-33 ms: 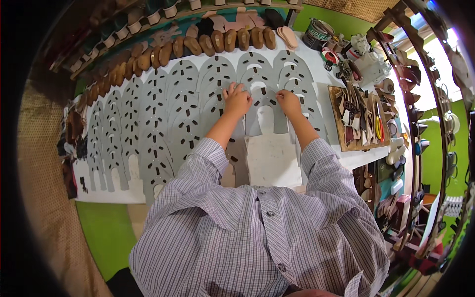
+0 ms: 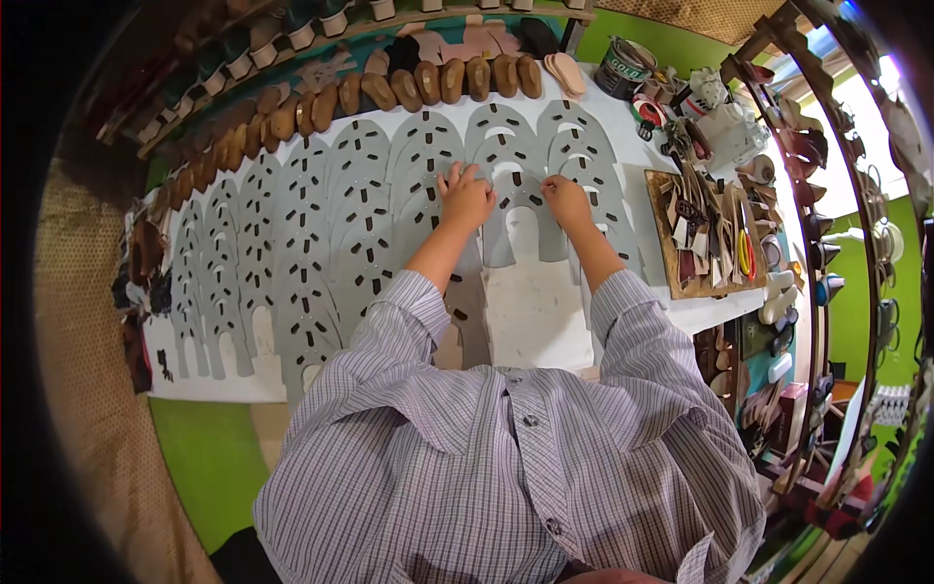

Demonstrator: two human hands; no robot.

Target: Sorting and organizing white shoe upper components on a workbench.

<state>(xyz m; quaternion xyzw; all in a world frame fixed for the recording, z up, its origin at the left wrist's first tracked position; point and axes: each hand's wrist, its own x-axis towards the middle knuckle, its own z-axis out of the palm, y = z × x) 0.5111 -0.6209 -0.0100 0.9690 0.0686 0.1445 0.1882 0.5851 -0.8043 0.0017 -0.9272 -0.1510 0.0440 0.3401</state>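
Observation:
Rows of overlapping grey U-shaped pieces, dotted with small dark strips, cover the white table. My left hand rests with its fingers spread at the edge between two columns of these pieces. Across the same column, my right hand has its thumb and fingers pinched together near a dark strip on the right side of a piece. Whatever lies between those fingertips is too small to make out.
Brown wooden shoe lasts line the far edge. At the right stand a large can and a wooden board heaped with tools and scraps. A shoe rack rises beyond it. Dark scraps lie at the left end.

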